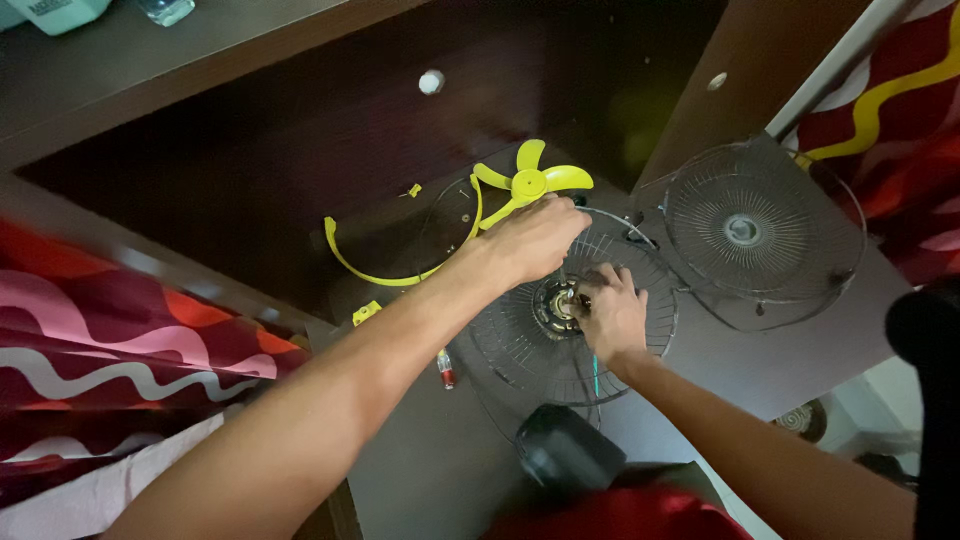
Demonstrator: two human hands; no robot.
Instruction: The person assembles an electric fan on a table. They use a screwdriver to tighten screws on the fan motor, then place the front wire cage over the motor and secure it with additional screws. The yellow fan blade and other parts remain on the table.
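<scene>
A dismantled fan lies on the floor under a dark wooden desk. My left hand (528, 240) rests with curled fingers on the top rim of the rear wire grille (510, 345). My right hand (610, 315) pinches something at the motor hub (556, 303) in the grille's middle; what it grips is hidden by the fingers. The yellow-green fan blade (530, 182) lies just beyond my left hand. A yellow-green rim band (375, 272) curves to the left of it. The front wire grille (748, 232) leans at the right.
The black fan base (566, 450) sits near me below the grille. A small red-capped tube (446, 371) and yellow clips (366, 312) lie on the floor. Red patterned cloth (110, 340) lies at left and upper right. The desk panels (300, 130) close in the back.
</scene>
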